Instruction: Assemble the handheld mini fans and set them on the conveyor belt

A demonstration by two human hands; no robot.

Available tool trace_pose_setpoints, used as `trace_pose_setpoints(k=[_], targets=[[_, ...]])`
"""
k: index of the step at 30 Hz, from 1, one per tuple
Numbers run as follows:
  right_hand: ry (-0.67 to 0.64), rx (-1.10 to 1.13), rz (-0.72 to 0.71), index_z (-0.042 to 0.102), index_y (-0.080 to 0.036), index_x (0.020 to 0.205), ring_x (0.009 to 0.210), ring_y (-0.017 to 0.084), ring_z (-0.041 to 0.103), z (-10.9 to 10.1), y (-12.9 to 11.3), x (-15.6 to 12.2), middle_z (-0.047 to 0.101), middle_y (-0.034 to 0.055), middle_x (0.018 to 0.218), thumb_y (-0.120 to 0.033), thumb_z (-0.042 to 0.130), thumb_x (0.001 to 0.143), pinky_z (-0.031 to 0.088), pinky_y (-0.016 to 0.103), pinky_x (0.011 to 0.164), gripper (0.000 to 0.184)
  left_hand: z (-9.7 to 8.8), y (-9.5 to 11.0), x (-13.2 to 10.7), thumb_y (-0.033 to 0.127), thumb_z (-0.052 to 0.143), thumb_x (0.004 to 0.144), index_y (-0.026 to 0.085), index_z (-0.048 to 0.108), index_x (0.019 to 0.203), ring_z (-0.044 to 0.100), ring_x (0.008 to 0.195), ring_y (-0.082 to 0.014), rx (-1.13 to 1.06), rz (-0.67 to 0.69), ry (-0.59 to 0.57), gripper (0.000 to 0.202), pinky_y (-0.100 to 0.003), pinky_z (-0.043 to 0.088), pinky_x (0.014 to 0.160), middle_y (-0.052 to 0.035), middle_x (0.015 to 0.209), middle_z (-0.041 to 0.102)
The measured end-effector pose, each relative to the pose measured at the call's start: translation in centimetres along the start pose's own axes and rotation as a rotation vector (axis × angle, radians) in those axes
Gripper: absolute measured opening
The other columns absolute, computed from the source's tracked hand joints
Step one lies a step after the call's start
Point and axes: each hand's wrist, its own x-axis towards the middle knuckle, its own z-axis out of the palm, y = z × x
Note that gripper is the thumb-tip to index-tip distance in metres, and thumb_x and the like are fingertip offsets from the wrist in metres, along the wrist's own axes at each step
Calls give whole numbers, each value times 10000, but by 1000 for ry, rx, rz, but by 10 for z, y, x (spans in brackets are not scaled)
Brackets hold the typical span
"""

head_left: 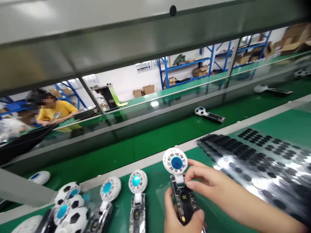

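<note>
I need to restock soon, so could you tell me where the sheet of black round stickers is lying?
In the head view, the sticker sheet lies on the green bench at the right, just beyond the right hand.

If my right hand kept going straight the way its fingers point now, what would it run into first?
The right hand points leftward, its fingertips already on the fan unit that the left hand grips from below. Beyond it, probably the neighbouring fan lying on the green mat, though depth is unclear.
</note>
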Motion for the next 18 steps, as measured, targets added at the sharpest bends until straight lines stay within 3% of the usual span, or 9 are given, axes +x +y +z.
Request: trace_pose_setpoints(k=[4,8,13,18], targets=[[-15,-139,32,504,-208,625,854,144,558,2,7,-7,504,-23,1078,-145,446,769,456,237,733,167,12,-1,0,225,649,556,221,46,1304,635,548,-177,-23,-15,-18,961,-294,513,569,-6,756,648],[-60,-162,101,482,-203,605,673,109,566,7,15,-7,505,-18,1041,-123,420,756,463,196,535,182,18,9,-4,217,606,537,154,-21,1296,609,479,-154,-93,-78,-21,987,-284,517,520,-29,760,657],[-28,-299,60,503,-203,601,793,143,548,11,17,-5,525,-11,1017,-82,457,724,466,215,653,179,20,14,-6,223,601,563,123,-34,1300,598,454,-168,-79,-88,-10,978,-300,504,507,35,578,629],[-48,-389,65,501,-192,607,787,130,539,12,15,-5,495,-7,1067,-72,450,733,454,208,652,181,21,10,-6,255,625,562,143,-19,1303,611,455,-173,-68,-82,-1,989,-285,491,483,-6,649,659]])
